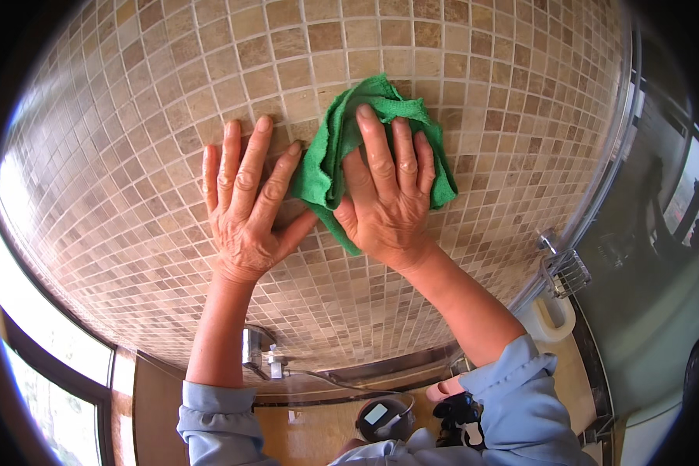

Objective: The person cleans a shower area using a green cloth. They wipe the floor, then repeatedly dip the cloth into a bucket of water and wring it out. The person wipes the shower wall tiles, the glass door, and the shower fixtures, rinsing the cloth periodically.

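A wall of small beige and brown mosaic tiles (291, 279) fills most of the view. My left hand (247, 201) rests flat against it with the fingers spread and holds nothing. The tip of its thumb comes close to the green cloth (320, 169); whether they touch I cannot tell. My right hand (387, 192) presses that crumpled cloth to the tiles. Its fingers lie over the folds, and the index finger is partly tucked under them. Cloth bunches out above the fingertips and on both sides of the hand.
At right, a glass panel (646, 244) meets the wall beside a wire soap basket (568, 276). Below are a chrome shower mixer (256, 346), a hose (326, 378) and a dark basin (381, 440) on the floor. Pink footwear (442, 389) lies nearby. A window (46, 326) is at left.
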Demonstrator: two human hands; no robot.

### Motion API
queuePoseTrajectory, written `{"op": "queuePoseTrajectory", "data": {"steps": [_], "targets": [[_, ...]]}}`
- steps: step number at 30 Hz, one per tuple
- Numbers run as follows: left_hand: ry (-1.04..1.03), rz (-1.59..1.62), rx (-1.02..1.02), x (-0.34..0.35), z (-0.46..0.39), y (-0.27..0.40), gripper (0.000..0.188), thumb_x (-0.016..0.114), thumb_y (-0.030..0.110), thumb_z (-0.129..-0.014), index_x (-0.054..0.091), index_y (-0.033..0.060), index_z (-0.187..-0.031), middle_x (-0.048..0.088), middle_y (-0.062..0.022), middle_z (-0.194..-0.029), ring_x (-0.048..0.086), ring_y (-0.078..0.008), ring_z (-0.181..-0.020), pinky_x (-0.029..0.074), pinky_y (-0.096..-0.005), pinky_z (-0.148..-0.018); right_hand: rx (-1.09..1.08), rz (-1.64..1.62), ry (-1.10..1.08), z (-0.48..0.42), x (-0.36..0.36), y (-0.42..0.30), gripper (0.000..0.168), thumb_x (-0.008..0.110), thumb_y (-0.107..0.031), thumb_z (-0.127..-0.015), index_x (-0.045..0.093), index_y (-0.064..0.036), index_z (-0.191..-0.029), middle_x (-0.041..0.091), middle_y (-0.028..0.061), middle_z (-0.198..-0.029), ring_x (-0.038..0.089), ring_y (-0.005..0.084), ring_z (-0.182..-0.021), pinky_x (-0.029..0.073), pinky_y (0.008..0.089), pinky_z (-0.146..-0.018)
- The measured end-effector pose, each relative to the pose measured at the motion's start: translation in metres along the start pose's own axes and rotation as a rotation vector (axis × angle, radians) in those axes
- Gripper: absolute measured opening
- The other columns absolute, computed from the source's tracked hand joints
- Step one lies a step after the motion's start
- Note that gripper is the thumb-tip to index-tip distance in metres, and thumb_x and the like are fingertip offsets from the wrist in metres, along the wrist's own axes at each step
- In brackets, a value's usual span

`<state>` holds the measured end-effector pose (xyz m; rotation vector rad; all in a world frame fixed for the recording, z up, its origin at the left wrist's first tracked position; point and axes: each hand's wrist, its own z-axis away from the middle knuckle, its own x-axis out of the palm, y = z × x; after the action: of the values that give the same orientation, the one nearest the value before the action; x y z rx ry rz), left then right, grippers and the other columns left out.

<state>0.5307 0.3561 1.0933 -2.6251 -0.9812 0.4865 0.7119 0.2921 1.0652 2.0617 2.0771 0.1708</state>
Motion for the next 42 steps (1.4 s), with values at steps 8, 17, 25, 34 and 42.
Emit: {"op": "queuePoseTrajectory", "data": {"steps": [8,17,25,34,42], "targets": [[-0.004,0.097,-0.015,-0.004,0.0,-0.003,0.069,0.072,0.043,-0.076,0.054,0.0106,-0.134,0.041,-0.014,-0.149,0.033,-0.0364,-0.141,0.019,-0.0518,-0.117,0.015,0.028,-0.057,0.003,0.0,0.001,0.056,0.033,-0.05,-0.1,0.048,-0.005,-0.131,0.032,0.0159,-0.153,0.027,0.0397,-0.14,0.019,0.0567,-0.112],[0.324,0.31,-0.074,0.003,0.011,-0.017,0.07,0.066,0.051,-0.084,0.042,0.0068,-0.133,0.038,-0.0263,-0.143,0.038,-0.0435,-0.134,0.024,-0.0569,-0.112,0.329,0.06,0.118,-0.043,0.003,-0.011,0.061,0.054,-0.034,-0.093,0.042,0.011,-0.133,0.021,0.0278,-0.153,0.022,0.05,-0.139,0.014,0.0599,-0.111],[0.533,0.494,-0.187,0.018,0.022,-0.02,0.059,0.056,0.04,-0.095,0.035,0.004,-0.136,0.026,-0.0249,-0.143,0.035,-0.0379,-0.13,0.035,-0.0463,-0.105,-0.212,-0.017,-0.002,-0.105,0.035,-0.069,0.065,0.046,-0.056,-0.088,0.058,-0.002,-0.122,0.028,0.0197,-0.155,0.027,0.0413,-0.141,0.015,0.058,-0.114],[0.259,0.164,-0.198,-0.006,0.011,-0.014,0.045,0.064,0.021,-0.083,0.061,0.0158,-0.127,0.043,-0.0152,-0.141,0.029,-0.0414,-0.139,0.018,-0.0569,-0.115,-0.079,0.218,-0.039,-0.091,-0.006,0.023,0.07,0.046,-0.065,-0.087,0.061,-0.006,-0.121,0.029,0.0095,-0.156,0.03,0.0328,-0.14,0.017,0.0518,-0.115],[0.242,0.144,-0.205,0.003,0.011,-0.008,0.045,0.064,0.017,-0.081,0.063,0.0237,-0.126,0.045,-0.0114,-0.142,0.03,-0.0437,-0.138,0.02,-0.0585,-0.114,0.126,0.241,0.073,-0.066,-0.023,0.078,0.079,0.037,-0.063,-0.094,0.045,0.004,-0.136,0.025,0.017,-0.156,0.024,0.038,-0.142,0.014,0.0542,-0.114]]}}
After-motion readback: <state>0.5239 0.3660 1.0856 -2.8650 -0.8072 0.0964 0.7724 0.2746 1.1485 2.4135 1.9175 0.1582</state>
